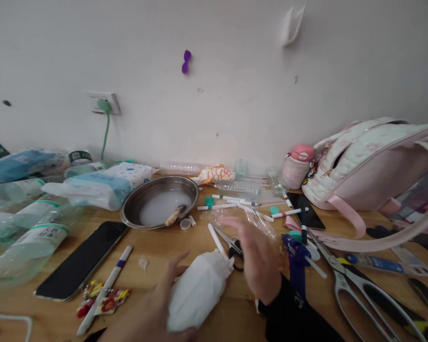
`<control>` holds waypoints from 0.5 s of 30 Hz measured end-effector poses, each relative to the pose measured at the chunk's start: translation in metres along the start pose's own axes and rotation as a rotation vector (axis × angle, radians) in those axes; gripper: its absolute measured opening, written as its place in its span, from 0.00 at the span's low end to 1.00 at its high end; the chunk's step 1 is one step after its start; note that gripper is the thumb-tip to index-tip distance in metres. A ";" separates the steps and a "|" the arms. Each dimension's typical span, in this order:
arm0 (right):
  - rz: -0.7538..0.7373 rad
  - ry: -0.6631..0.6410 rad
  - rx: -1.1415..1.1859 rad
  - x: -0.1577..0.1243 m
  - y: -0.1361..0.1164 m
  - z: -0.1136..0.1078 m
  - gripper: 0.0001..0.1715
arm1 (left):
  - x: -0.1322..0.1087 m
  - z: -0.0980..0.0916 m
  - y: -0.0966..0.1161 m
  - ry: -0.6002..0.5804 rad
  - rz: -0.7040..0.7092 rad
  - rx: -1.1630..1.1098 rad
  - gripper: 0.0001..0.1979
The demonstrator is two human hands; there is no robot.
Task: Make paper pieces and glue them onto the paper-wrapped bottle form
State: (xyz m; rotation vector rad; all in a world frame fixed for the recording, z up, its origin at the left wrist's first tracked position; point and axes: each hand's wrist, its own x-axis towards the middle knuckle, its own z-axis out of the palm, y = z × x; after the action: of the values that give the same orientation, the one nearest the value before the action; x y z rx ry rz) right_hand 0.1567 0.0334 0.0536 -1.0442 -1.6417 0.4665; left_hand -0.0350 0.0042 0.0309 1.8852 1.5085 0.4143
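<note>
My left hand [157,299] curls around a white paper-wrapped form [198,289], its thumb side along the left flank and fingertips at the lower end. The wrap looks wrinkled, and its narrower end points up and right. Whatever lies inside the paper is hidden. Just right of that end, my right hand [255,256] is raised with its fingers stretched out, holding nothing. A white marker [217,240] lies beyond the form. Partly behind my right hand are small scissors [231,244] with black handles.
Beyond stands a metal bowl [160,185] of cloudy liquid with a brush [173,217] in it. Left are a phone [82,261], clear bottles [39,247] and a wipes pack [107,183]. Right lie a blue glue gun [297,256], large scissors [342,280] and a bag [371,171].
</note>
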 end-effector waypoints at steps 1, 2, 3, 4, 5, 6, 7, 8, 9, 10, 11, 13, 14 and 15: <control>0.019 0.056 0.002 0.005 -0.001 -0.008 0.22 | 0.002 -0.004 0.002 -0.001 0.000 -0.016 0.42; 0.032 0.095 -0.001 0.009 -0.001 -0.015 0.23 | 0.003 -0.007 0.004 0.013 0.016 -0.036 0.40; 0.034 0.131 -0.001 0.012 -0.002 -0.020 0.24 | 0.003 -0.009 0.004 0.021 0.041 -0.058 0.38; 0.021 0.164 0.000 0.014 -0.003 -0.024 0.24 | 0.004 -0.011 0.004 0.021 0.069 -0.085 0.37; -0.002 0.185 0.001 0.015 -0.004 -0.027 0.24 | 0.004 -0.012 0.003 0.012 0.091 -0.119 0.37; -0.028 0.193 0.005 0.016 -0.006 -0.028 0.24 | 0.003 -0.012 0.001 -0.010 0.106 -0.157 0.37; -0.049 0.189 0.014 0.016 -0.008 -0.029 0.23 | 0.003 -0.012 -0.001 -0.038 0.116 -0.201 0.37; -0.056 0.175 0.026 0.015 -0.009 -0.029 0.23 | 0.003 -0.011 -0.003 -0.063 0.124 -0.253 0.37; -0.046 0.156 0.038 0.015 -0.011 -0.028 0.22 | 0.003 -0.010 -0.005 -0.083 0.131 -0.308 0.37; -0.027 0.132 0.042 0.014 -0.013 -0.027 0.22 | 0.004 -0.010 -0.007 -0.090 0.137 -0.362 0.36; -0.021 0.112 0.032 0.013 -0.015 -0.026 0.22 | 0.004 -0.009 -0.009 -0.084 0.142 -0.411 0.35; -0.089 0.050 -0.043 0.011 -0.019 -0.023 0.20 | 0.004 -0.006 -0.011 -0.067 0.151 -0.482 0.35; -0.156 -0.013 -0.104 0.009 -0.020 -0.020 0.20 | 0.005 -0.005 -0.012 -0.070 0.150 -0.503 0.34; -0.227 -0.104 -0.169 0.008 -0.021 -0.017 0.20 | 0.005 -0.003 -0.012 -0.077 0.146 -0.515 0.34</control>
State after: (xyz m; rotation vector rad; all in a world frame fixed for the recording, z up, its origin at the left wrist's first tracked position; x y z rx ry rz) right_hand 0.1638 0.0249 0.0795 -0.9544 -1.8932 0.2379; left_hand -0.0446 0.0107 0.0244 1.5802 1.0844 0.7131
